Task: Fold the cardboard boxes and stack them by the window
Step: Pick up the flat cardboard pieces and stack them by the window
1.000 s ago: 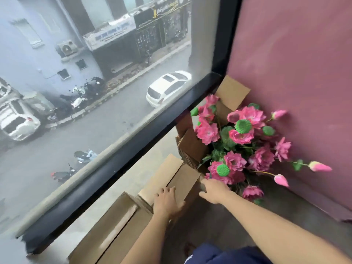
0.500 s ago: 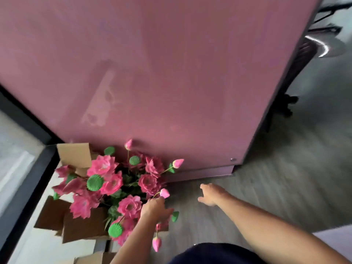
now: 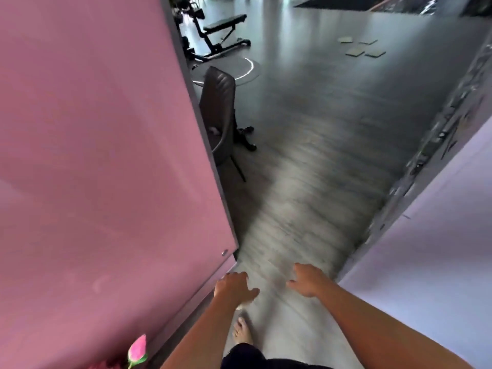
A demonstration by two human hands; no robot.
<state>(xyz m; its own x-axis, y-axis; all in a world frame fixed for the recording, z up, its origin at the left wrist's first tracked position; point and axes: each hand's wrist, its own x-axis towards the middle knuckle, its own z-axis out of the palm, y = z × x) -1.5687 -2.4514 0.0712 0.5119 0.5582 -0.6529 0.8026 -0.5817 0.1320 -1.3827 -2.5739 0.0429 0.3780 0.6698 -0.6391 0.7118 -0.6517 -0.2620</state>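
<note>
From my remote seat, item by item, left to right. Pink panel (image 3: 101, 161): a tall glossy surface filling the nine o'clock side of the head view, its grey edge running from twelve o'clock down toward six. Pink flower bud (image 3: 138, 351): on a green stem at about seven o'clock, just in front of the panel's lower part. Chair (image 3: 218, 113): dark, padded back, standing close against the panel's far edge at roughly eleven o'clock, thin legs on the floor. Weight bench (image 3: 221, 30): black frame, farther off near twelve o'clock. Grey floor (image 3: 306, 161): wood-grain planks, blurred, running up the middle. Left hand (image 3: 234, 287): at six o'clock, palm down, fingers loosely curled, holding nothing, just beside the panel's bottom corner. Bare foot (image 3: 242, 332): on the floor below the left hand. Right hand (image 3: 308, 279): just right of six o'clock, palm down, thumb out, fingers relaxed and a little spread, holding nothing; the two hands are near each other but apart. Flat squares (image 3: 362, 47): several pale grey pieces lying on the floor at about one o'clock, too far off for me to identify. Pale lilac wall (image 3: 431, 262): fills the four o'clock side. Cardboard boxes: none inside this view, so I cannot place them.
</note>
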